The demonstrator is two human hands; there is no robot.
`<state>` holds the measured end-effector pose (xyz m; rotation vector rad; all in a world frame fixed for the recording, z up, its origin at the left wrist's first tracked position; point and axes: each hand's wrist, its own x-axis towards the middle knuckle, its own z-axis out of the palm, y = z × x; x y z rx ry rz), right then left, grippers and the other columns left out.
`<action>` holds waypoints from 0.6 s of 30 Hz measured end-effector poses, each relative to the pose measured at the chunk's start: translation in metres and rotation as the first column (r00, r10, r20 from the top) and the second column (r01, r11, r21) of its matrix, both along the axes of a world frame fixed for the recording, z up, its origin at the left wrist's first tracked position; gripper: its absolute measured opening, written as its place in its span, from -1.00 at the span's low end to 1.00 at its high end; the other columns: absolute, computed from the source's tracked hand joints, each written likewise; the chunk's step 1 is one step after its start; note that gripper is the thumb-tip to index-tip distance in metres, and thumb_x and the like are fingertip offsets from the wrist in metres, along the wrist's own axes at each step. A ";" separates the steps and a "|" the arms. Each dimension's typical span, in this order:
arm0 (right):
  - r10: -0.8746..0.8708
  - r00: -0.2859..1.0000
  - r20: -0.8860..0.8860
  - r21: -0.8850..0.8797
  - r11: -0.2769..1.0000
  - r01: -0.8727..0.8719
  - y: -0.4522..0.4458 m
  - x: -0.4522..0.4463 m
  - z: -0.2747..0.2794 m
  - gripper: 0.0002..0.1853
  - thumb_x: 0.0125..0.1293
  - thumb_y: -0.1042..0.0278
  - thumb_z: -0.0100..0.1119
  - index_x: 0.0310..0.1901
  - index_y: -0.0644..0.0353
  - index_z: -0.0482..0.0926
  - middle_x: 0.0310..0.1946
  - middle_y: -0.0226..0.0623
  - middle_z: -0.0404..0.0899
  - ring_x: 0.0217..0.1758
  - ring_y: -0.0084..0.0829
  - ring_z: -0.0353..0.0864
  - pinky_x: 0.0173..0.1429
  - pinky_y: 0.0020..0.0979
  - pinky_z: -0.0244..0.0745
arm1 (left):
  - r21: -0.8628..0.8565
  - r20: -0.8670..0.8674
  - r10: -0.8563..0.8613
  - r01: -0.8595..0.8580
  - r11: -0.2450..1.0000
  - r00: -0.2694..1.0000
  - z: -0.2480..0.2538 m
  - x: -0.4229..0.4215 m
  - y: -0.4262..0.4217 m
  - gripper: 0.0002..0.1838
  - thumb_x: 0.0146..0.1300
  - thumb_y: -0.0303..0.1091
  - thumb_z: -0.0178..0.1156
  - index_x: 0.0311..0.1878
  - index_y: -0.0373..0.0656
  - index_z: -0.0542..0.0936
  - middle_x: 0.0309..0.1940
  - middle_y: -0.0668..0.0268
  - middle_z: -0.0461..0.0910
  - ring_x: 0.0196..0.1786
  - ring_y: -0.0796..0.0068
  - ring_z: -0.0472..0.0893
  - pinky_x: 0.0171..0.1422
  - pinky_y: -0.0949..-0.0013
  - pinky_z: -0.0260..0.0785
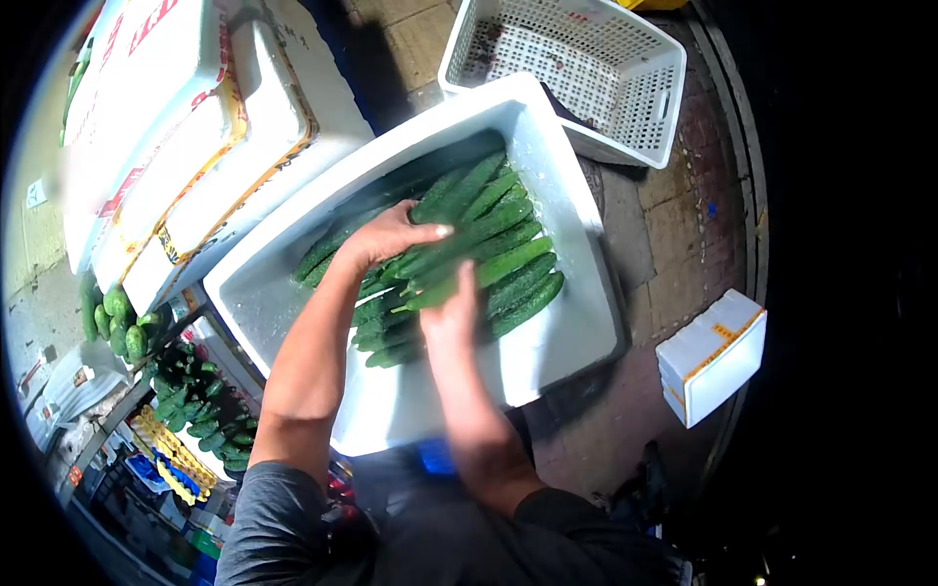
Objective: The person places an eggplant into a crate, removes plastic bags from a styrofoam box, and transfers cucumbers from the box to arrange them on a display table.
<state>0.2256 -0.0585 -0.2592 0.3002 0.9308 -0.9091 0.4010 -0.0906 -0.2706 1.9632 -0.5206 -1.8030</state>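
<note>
Dark green cucumbers lie in rows inside a deep white foam box. My left hand curls over cucumbers in the middle of the pile, its thumb pointing right and its other fingers partly hidden. Just below and to the right, my right hand is smeared by motion. Its thumb lies across a lighter green cucumber, and the fingers are under or behind it. The cucumbers between my two hands are blurred too.
A white perforated crate stands beyond the box. Stacked foam boxes rise at the left. Below them are more green vegetables and yellow trays. A small white box sits on the paving at the right.
</note>
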 end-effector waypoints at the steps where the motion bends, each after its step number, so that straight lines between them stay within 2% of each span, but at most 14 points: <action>1: 0.011 0.998 -0.066 0.072 0.997 -0.006 -0.002 0.001 0.001 -0.48 0.48 0.01 0.20 0.31 0.16 0.45 0.21 -0.26 0.55 0.23 -0.26 0.53 0.28 -0.16 0.48 | -0.018 0.029 -0.019 0.019 1.000 0.999 -0.010 -0.003 0.002 0.18 -0.07 0.11 0.60 0.43 -0.56 0.27 0.21 -0.15 0.55 0.24 0.12 0.58 0.41 0.24 0.38; 4: 0.066 0.996 -0.066 0.087 0.994 -0.060 0.001 0.001 0.000 -0.52 0.52 0.05 0.14 0.29 0.19 0.46 0.18 -0.22 0.55 0.22 -0.25 0.54 0.29 -0.18 0.49 | -0.031 0.119 -0.113 0.117 0.993 0.987 0.027 -0.015 0.000 0.13 -0.08 0.06 0.60 0.40 -0.56 0.31 0.17 -0.13 0.59 0.21 0.15 0.60 0.39 0.27 0.39; 6: 0.146 0.987 -0.066 0.027 0.989 -0.144 0.006 -0.009 -0.002 -0.57 0.57 0.06 0.06 0.26 0.21 0.46 0.15 -0.20 0.55 0.19 -0.25 0.55 0.25 -0.15 0.50 | -0.047 0.029 -0.030 0.031 0.998 0.999 0.054 -0.022 0.002 0.19 -0.09 0.05 0.59 0.44 -0.60 0.25 0.18 -0.15 0.59 0.23 0.17 0.59 0.39 0.29 0.40; 8: 0.198 0.973 -0.121 0.111 0.977 -0.185 0.008 -0.024 0.006 -0.57 0.57 0.08 0.06 0.26 0.21 0.46 0.15 -0.19 0.55 0.19 -0.25 0.55 0.27 -0.14 0.50 | -0.075 0.049 0.051 -0.047 0.996 0.998 0.057 -0.034 0.015 0.08 -0.19 0.10 0.61 0.32 -0.45 0.43 0.09 -0.07 0.66 0.13 0.15 0.66 0.33 0.26 0.47; 9: 0.223 0.969 -0.111 0.089 0.973 -0.214 0.016 -0.036 0.002 -0.57 0.57 0.08 0.06 0.27 0.21 0.46 0.15 -0.19 0.55 0.19 -0.25 0.55 0.27 -0.15 0.51 | -0.082 -0.031 0.105 -0.107 0.991 0.994 0.062 -0.039 0.024 0.09 -0.18 0.12 0.61 0.34 -0.43 0.42 0.09 -0.08 0.66 0.13 0.13 0.66 0.34 0.24 0.47; 10: 0.249 0.964 -0.095 0.066 0.968 -0.244 0.025 -0.049 -0.006 -0.57 0.57 0.08 0.06 0.28 0.21 0.46 0.16 -0.18 0.55 0.19 -0.25 0.55 0.27 -0.16 0.51 | -0.052 0.158 0.026 -0.018 0.998 0.987 0.055 -0.047 0.036 0.08 -0.16 0.10 0.59 0.35 -0.44 0.42 0.10 -0.12 0.65 0.15 0.09 0.66 0.35 0.22 0.46; 12: 0.312 0.947 -0.071 0.025 0.950 -0.311 0.037 -0.068 0.005 -0.57 0.57 0.10 0.05 0.29 0.21 0.46 0.17 -0.18 0.55 0.18 -0.26 0.56 0.26 -0.17 0.51 | -0.094 -0.021 0.062 -0.064 0.994 0.998 0.086 -0.049 0.049 0.26 -0.13 0.12 0.59 0.47 -0.57 0.21 0.24 -0.22 0.54 0.29 0.06 0.57 0.45 0.25 0.36; 13: 0.343 0.937 -0.067 0.004 0.939 -0.343 0.041 -0.076 0.019 -0.58 0.58 0.12 0.05 0.29 0.21 0.46 0.18 -0.17 0.55 0.18 -0.27 0.56 0.25 -0.18 0.51 | -0.027 0.067 0.004 -0.002 1.000 0.998 0.101 -0.053 0.054 0.25 -0.15 0.12 0.57 0.47 -0.56 0.22 0.24 -0.23 0.54 0.30 0.03 0.57 0.44 0.22 0.38; 14: 0.359 0.933 -0.028 -0.001 0.933 -0.359 0.051 -0.090 0.015 -0.59 0.58 0.14 0.04 0.29 0.22 0.47 0.19 -0.16 0.54 0.19 -0.27 0.55 0.25 -0.18 0.51 | -0.111 0.070 0.085 -0.077 0.991 0.994 0.105 -0.063 0.068 0.25 -0.17 0.11 0.56 0.48 -0.52 0.23 0.23 -0.25 0.55 0.30 0.01 0.58 0.43 0.20 0.39; 15: 0.569 0.750 -0.337 -0.103 0.769 -0.631 0.054 -0.102 0.024 -0.60 0.58 0.15 0.03 0.27 0.23 0.48 0.17 -0.15 0.55 0.19 -0.26 0.56 0.26 -0.18 0.51 | -0.105 0.068 0.104 -0.097 0.990 0.992 0.122 -0.067 0.076 0.24 -0.16 0.10 0.56 0.49 -0.50 0.23 0.22 -0.25 0.55 0.30 0.00 0.57 0.43 0.19 0.40; 16: 0.584 0.498 -0.641 -0.190 0.508 -0.840 0.059 -0.115 0.031 -0.64 0.56 0.19 0.05 0.23 0.23 0.51 0.13 -0.13 0.58 0.15 -0.24 0.58 0.23 -0.18 0.53 | -0.093 0.072 0.130 -0.123 0.988 0.989 0.140 -0.073 0.083 0.23 -0.15 0.09 0.55 0.50 -0.48 0.23 0.22 -0.24 0.55 0.30 -0.01 0.57 0.42 0.19 0.41; 17: 0.398 0.212 -0.893 -0.119 0.245 -0.962 0.064 -0.128 0.038 -0.67 0.53 0.23 0.07 0.18 0.23 0.54 0.08 -0.11 0.61 0.11 -0.22 0.61 0.20 -0.18 0.55 | -0.094 0.097 0.166 -0.157 0.983 0.981 0.149 -0.080 0.093 0.18 -0.12 0.08 0.56 0.48 -0.45 0.26 0.21 -0.23 0.56 0.29 -0.04 0.59 0.40 0.17 0.42; 18: 0.471 0.335 -0.816 -0.188 0.333 -0.924 0.063 -0.133 0.051 -0.67 0.54 0.21 0.06 0.17 0.23 0.54 0.06 -0.10 0.62 0.08 -0.20 0.62 0.19 -0.18 0.57 | -0.094 0.117 0.199 -0.188 0.978 0.973 0.156 -0.089 0.104 0.13 -0.09 0.06 0.56 0.46 -0.41 0.30 0.21 -0.22 0.57 0.27 -0.06 0.60 0.38 0.14 0.42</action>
